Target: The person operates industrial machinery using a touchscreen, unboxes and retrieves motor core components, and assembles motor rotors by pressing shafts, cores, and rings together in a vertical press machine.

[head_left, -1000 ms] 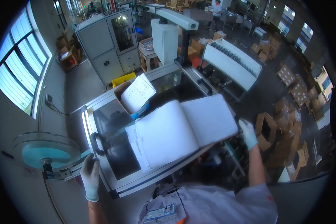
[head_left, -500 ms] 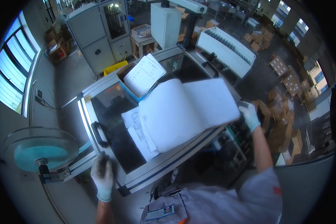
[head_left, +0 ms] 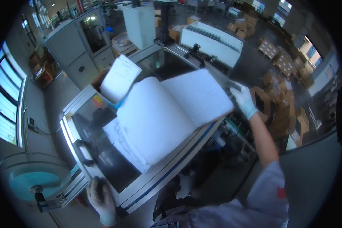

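A machine cover (head_left: 124, 198) with an aluminium frame, dark see-through panel and black handles lies before me. At its near left corner my left hand (head_left: 101, 201), in a white glove with dark fingers, is closed around the frame's edge. On the right side my right hand (head_left: 242, 99), gloved alike, grips the frame, its fingertips partly hidden. Between them, an open notebook (head_left: 155, 117) rests on the cover, its left pages bulging upward. Loose written sheets (head_left: 130, 150) stick out from under it. Behind the notebook, a blue-edged box (head_left: 98, 80) holds a written booklet (head_left: 119, 79).
A clear round disc over a teal one (head_left: 36, 182) stands at the left, by the window wall. Grey cabinets (head_left: 70, 49) and a white machine with a row of parts (head_left: 211, 42) lie beyond. Cardboard boxes (head_left: 288, 117) crowd the right floor.
The view has swung, so the cover and its papers sit farther left and are turned a little. Both hands keep to the same sides of the frame.
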{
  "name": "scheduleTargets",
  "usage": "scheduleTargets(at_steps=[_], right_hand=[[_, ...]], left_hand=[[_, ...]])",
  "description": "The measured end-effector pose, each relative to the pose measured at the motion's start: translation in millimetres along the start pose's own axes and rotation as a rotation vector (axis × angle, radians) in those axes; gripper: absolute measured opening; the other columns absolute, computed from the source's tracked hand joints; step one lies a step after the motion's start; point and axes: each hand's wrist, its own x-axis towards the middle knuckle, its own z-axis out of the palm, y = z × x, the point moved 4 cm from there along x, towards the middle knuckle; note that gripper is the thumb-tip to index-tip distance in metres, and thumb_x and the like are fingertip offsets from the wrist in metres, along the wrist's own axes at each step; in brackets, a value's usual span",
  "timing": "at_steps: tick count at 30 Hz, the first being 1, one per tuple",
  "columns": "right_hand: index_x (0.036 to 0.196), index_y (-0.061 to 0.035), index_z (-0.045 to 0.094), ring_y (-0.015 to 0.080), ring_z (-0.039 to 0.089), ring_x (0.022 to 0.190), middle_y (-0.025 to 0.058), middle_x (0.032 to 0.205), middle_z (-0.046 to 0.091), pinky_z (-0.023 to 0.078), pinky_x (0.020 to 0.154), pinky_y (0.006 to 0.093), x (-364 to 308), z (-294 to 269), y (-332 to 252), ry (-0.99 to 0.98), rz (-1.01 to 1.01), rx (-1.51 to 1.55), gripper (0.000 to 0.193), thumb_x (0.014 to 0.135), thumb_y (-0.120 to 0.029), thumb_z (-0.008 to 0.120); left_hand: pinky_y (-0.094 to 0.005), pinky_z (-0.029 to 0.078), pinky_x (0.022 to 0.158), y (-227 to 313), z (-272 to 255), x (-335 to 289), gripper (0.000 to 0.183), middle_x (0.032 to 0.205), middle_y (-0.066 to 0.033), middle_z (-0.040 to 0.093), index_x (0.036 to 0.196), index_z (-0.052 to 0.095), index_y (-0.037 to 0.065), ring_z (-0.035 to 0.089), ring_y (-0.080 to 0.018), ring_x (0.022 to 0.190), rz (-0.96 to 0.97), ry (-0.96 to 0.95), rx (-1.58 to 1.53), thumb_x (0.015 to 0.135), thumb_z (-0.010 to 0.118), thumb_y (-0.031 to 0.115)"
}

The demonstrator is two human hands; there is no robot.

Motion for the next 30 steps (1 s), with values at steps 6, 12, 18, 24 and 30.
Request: scheduleTargets(at_steps=[6,12,18,24,30], right_hand=[[0.133,-0.0016,0.059,0.0103,0.063,0.098,0.0045,0.119,0.067,0.052,0.084,0.0249,-38.8,11.7,39.4,0.277,-0.224,0.465,0.034,0.099,-0.002,0.053],[0.135,0.0033,0.055,0.0182,0.066,0.104,0.0111,0.121,0.066,0.055,0.088,0.0299,-125.2,16.8,115.7,0.603,-0.598,0.474,0.037,0.100,-0.009,0.057],[0.128,-0.0006,0.060,0.0192,0.068,0.091,0.0104,0.112,0.068,0.058,0.079,0.0320,-247.6,157.3,183.2,0.550,-0.266,0.850,0.030,0.099,-0.007,0.056],[0.124,-0.0033,0.065,0.0141,0.065,0.085,0.0066,0.109,0.069,0.054,0.070,0.0301,-283.7,208.1,154.6,0.362,-0.231,0.765,0.029,0.097,-0.010,0.060],[0.121,0.0020,0.063,0.0132,0.061,0.091,0.0081,0.108,0.065,0.050,0.082,0.0288,-386.9,262.5,230.4,0.094,-0.133,0.118,0.032,0.099,-0.021,0.060]], left_hand=[[-0.0324,0.044,0.102,-24.3,-6.1,-14.2,0.037,0.124,-0.0112,0.059,0.132,0.054,-0.005,0.058,-0.0208,0.115,0.000,0.016,-0.301,0.096,0.057,-0.002],[-0.0267,0.049,0.092,-18.9,24.7,-0.5,0.038,0.117,-0.0080,0.065,0.131,0.058,-0.003,0.060,-0.0135,0.104,0.123,-0.030,-0.569,0.094,0.064,0.003],[-0.0218,0.047,0.062,-20.8,25.1,20.7,0.023,0.082,0.0007,0.064,0.113,0.062,-0.004,0.057,-0.0053,0.070,0.254,-0.074,-0.705,0.091,0.066,0.002],[-0.0492,0.048,0.092,-21.7,33.3,27.1,0.037,0.106,-0.0182,0.067,0.113,0.064,0.004,0.063,-0.0371,0.104,0.465,0.332,-0.132,0.082,0.063,0.024],[-0.0514,0.041,0.095,-52.4,-5.9,-109.1,0.051,0.116,-0.0228,0.054,0.130,0.053,0.004,0.050,-0.0423,0.115,0.621,0.342,-0.351,0.080,0.066,0.009]])
